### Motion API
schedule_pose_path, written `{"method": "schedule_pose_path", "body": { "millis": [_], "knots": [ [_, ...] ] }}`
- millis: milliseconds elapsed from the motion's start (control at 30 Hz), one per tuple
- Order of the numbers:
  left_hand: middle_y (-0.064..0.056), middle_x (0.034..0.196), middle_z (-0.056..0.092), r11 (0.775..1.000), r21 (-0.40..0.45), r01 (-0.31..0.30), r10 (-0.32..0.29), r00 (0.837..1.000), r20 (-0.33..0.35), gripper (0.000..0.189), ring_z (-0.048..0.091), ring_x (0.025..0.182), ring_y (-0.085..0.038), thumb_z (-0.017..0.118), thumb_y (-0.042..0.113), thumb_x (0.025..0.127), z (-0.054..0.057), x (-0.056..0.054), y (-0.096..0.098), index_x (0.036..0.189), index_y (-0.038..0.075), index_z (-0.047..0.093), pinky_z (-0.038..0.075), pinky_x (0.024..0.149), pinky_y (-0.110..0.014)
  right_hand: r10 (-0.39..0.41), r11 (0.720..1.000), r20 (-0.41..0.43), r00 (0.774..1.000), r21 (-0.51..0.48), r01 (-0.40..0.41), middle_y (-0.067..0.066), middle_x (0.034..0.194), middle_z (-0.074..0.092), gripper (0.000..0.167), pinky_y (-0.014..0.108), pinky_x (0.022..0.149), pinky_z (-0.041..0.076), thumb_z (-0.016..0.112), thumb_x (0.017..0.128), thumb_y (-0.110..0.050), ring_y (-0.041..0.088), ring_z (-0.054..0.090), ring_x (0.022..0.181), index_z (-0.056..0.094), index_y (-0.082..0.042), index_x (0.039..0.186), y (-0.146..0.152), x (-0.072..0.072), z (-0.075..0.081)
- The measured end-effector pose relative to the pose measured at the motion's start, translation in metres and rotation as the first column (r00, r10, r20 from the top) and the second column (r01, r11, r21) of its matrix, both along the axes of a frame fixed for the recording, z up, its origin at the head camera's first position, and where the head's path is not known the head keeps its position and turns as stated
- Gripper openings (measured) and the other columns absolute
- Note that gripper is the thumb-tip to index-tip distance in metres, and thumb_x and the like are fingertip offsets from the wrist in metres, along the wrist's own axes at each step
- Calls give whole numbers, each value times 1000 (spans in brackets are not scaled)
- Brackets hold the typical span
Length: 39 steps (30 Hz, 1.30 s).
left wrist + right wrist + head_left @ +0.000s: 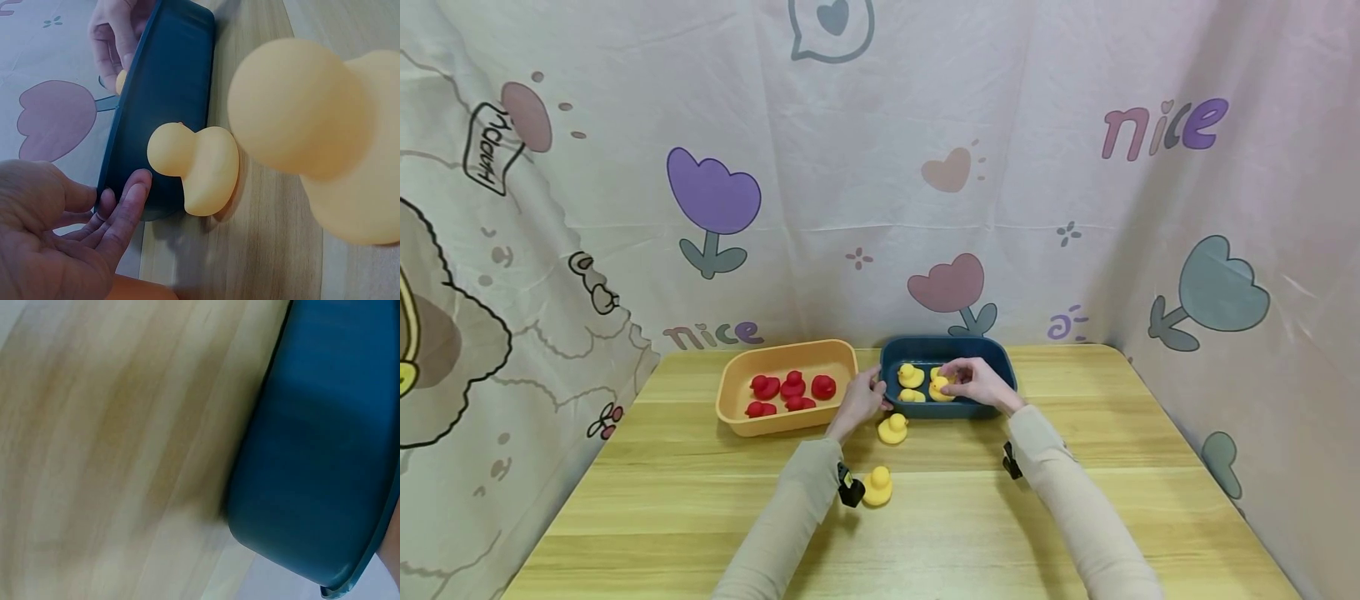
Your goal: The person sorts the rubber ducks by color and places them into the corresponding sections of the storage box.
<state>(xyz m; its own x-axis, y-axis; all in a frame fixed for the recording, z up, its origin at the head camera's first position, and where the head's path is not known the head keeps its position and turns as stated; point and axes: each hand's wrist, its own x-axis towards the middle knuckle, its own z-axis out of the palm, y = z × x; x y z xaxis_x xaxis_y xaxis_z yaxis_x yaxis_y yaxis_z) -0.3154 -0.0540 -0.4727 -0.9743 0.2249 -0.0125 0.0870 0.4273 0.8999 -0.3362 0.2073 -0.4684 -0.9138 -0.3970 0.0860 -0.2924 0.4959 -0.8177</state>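
A dark blue bin [947, 411] at the back of the table holds several yellow rubber ducks [911, 376]. My left hand [861, 398] grips the bin's left end; in the left wrist view, thumb and fingers of the left hand [81, 219] are at its rim and outer wall. My right hand [973, 382] reaches inside and pinches a yellow rubber duck [939, 388]. On the table in front lie two more yellow ducks, one near the bin [892, 429], one beside my left wrist [877, 487]. The right wrist view shows mostly the bin's outer wall [312, 462].
Left of the blue bin, a yellow-orange bin [775, 427] holds several red rubber ducks [793, 385]. Both bins stand near the back edge of the wooden table [955, 525], against a printed cloth backdrop [850, 167].
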Motion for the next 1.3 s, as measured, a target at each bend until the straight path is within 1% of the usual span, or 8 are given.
{"method": "schedule_pose_path", "body": {
  "millis": [33,167,267,367,533,800,1100,1300],
  "knots": [
    [-19,91,63,1000,-2,-14,14,1000,18,51,75,78,-29,46,5,105,3,1,1,154,-2,34,61,69,-32,-1,1000,2,1000,-1,1,20,106,68,25,18,64,45,78,87,-8,16,52,75,71,3,109,0,0,0],
    [-20,93,64,999,-23,-22,23,1000,14,51,76,82,-33,45,5,105,1,1,2,154,-2,34,62,70,-36,2,1000,-5,1000,-2,-2,24,110,66,25,17,63,44,77,87,-7,19,52,76,70,5,108,0,0,-3],
    [-19,92,64,1000,-24,-19,19,1000,7,51,76,82,-34,45,5,105,2,1,2,154,-3,34,61,68,-36,3,1000,-19,1000,14,-2,24,105,67,25,18,63,44,77,87,-6,19,53,76,70,5,108,0,0,-4],
    [-18,91,62,1000,-23,-21,21,1000,12,51,75,82,-34,45,5,105,2,2,2,154,-2,35,61,69,-37,-5,999,-24,1000,43,6,20,98,67,24,19,63,44,78,87,-7,17,53,75,71,4,107,-1,0,-3],
    [-17,89,60,999,-17,-27,27,999,17,51,75,83,-35,45,5,105,4,3,2,154,-1,35,61,74,-43,-19,997,-22,1000,77,20,14,90,65,22,21,65,45,78,87,-7,15,52,74,71,2,106,-3,0,-3],
    [-17,91,60,999,-6,-32,33,999,23,51,75,85,-37,45,4,105,5,4,3,155,0,35,61,79,-47,4,996,-26,1000,90,-2,15,93,67,20,20,63,43,78,86,-6,15,51,72,72,1,104,-2,-2,-6],
    [-18,91,60,1000,-6,-23,23,1000,12,51,75,83,-37,45,4,105,4,4,2,154,-2,34,61,75,-45,31,990,-55,998,138,-23,14,93,67,16,19,62,43,78,85,-4,12,50,69,72,0,100,-3,-2,-6],
    [-19,91,61,1000,-4,-24,25,1000,12,51,75,84,-38,44,4,105,6,6,2,154,-3,34,61,77,-48,27,987,-35,999,157,-21,13,96,68,15,20,64,45,77,86,-3,14,51,71,73,-1,100,-3,-3,-8]
  ]
}}
